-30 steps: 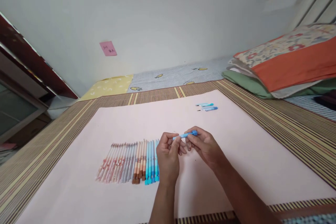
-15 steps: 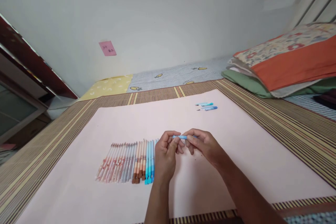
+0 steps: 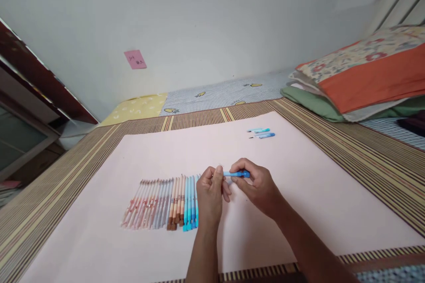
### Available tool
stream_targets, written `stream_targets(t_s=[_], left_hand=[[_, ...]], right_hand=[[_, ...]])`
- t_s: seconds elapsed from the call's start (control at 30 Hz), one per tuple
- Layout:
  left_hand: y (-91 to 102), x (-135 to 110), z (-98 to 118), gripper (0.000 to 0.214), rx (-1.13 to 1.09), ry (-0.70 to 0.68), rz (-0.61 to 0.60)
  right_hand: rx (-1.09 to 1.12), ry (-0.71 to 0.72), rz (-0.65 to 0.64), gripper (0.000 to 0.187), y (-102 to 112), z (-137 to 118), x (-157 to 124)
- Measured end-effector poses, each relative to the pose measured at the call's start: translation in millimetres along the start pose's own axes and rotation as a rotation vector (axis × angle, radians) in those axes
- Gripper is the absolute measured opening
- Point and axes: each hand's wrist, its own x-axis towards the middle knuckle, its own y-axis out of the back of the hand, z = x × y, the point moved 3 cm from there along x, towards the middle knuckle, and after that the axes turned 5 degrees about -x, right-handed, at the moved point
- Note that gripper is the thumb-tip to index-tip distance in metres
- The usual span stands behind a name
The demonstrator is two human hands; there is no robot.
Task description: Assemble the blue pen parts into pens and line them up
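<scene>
Holding: one blue pen [image 3: 236, 174], pinched by my left hand [image 3: 210, 190] and right hand [image 3: 260, 185], right of the pen row [image 3: 162, 203].

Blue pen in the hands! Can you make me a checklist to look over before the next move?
1. Is the left hand holding the pen? Ok: its thumb and fingers cover one end.
2. Is the right hand on it too? Ok: it pinches the pen near the dark blue end.
3. Is the pen's covered end put together right? Cannot tell: fingers hide it.
4. Is the row lying flat on the sheet? Ok: pens side by side.
5. Is the row's far right side neat? Cannot tell: the left hand blocks it.
6. Are the blue pieces away from the row? Ok.
</scene>
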Motion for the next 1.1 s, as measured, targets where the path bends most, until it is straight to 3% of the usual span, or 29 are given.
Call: stream_targets(t_s=[0.13,0.23,0.33,0.43,0.63,0.8,1.0,1.1], left_hand=[[1.4,0,4,0.051,0.172,-0.073,0.035],[1.4,0,6,0.047,0.16,-0.088,0.029],[0.4,0,8,0.023,0.024,-0.093,-0.072],[1.0,0,11,0.021,-0.013,-0.089,-0.185],[6.1,-1,18,0.017,0.065,-0.094,-0.254],[3.9,-3,16,0.015,0.114,-0.091,-0.204],[1.3,-2,15,0.042,0.108,-0.088,-0.059],[2.2,0,16,0.027,0.042,-0.064,-0.138]], right_hand=[[-0.003,-0.016,-0.097,0.009,-6,-1,0],[0.0,-0.048,-0.118,0.013,-7,3,0],[0.081,-0.079,-0.104,0.017,-2,6,2],[0.161,-0.114,-0.126,0.019,2,9,3],[0.228,-0.154,-0.181,0.021,5,15,2],[0.223,-0.137,-0.185,0.02,3,12,2],[0.136,-0.105,-0.07,0.017,2,0,1],[0.119,-0.11,-0.066,0.015,4,1,2]])
